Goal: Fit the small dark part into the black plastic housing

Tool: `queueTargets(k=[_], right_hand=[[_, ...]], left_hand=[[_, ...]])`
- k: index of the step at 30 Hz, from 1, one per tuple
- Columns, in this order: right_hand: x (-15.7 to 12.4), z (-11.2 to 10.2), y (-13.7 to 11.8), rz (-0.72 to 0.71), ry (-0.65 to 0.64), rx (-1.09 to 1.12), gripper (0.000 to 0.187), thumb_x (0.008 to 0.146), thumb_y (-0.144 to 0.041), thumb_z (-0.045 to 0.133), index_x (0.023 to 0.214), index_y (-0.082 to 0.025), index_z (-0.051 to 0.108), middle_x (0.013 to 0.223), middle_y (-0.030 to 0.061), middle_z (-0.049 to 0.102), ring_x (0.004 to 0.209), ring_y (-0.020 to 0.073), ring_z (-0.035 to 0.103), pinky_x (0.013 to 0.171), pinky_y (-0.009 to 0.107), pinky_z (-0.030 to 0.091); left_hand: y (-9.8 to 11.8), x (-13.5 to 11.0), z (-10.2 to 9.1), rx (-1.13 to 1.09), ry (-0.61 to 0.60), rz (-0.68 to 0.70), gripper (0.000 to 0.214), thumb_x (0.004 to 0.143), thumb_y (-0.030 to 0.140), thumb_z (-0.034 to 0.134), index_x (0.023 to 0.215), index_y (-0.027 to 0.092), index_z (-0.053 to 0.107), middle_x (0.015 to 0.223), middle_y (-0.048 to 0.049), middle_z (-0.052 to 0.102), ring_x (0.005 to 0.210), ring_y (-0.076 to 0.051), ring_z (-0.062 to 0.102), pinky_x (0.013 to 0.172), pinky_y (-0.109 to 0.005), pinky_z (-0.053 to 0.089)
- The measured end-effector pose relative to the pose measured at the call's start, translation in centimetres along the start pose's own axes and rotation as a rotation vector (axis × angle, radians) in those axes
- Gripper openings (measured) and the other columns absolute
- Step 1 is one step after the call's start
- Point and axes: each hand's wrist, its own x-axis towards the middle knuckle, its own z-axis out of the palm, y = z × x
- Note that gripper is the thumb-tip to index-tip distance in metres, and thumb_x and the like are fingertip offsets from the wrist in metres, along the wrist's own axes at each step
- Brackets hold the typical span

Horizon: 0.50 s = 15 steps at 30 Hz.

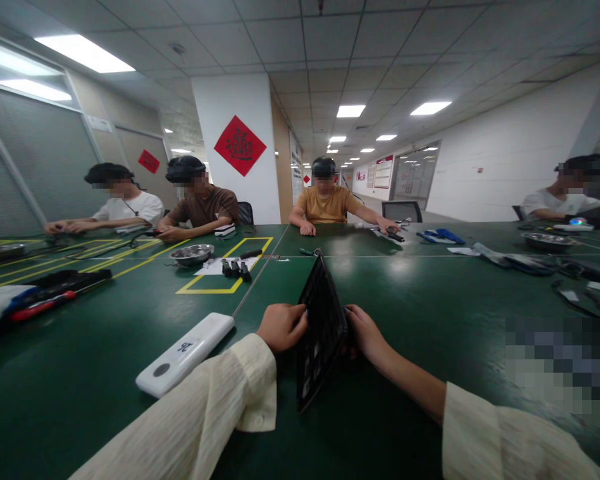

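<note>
A black flat panel [320, 327], like a tablet or laptop part, stands on its edge on the green table [410, 300] right in front of me. My left hand [281, 325] grips its left face with curled fingers. My right hand [364, 332] holds its right side, fingers partly hidden behind the panel. Both my arms wear cream sleeves.
A white power bank [184, 353] lies left of my left arm. Screwdrivers [50, 297] lie at far left. A metal bowl [193, 253] and small black parts [235, 268] sit in a yellow-taped square. Several other people sit around the table with tools and parts.
</note>
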Motion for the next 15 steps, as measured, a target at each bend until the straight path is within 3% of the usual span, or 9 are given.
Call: queueTargets(k=[8,15], right_hand=[[-0.02,-0.02,-0.04,0.002,-0.013,-0.008,0.034,0.088,-0.034,0.03,0.112,-0.014,0.041,0.05,-0.0042,0.053,0.033,0.0117,0.05,0.027,0.018,0.036],[0.09,0.01,0.12,0.013,0.004,-0.018,0.033,0.087,-0.035,0.031,0.11,-0.015,0.042,0.052,-0.0039,0.053,0.034,0.0116,0.051,0.027,0.018,0.037]], left_hand=[[-0.32,0.14,0.38,-0.192,-0.008,-0.014,0.039,0.087,0.036,0.025,0.061,0.017,0.047,0.05,0.0012,0.042,0.047,-0.01,0.04,0.051,-0.023,0.024],[-0.39,0.25,0.61,-0.202,-0.008,-0.059,0.047,0.088,0.041,0.023,0.052,0.016,0.042,0.046,0.0028,0.032,0.043,-0.008,0.027,0.05,-0.024,0.018]])
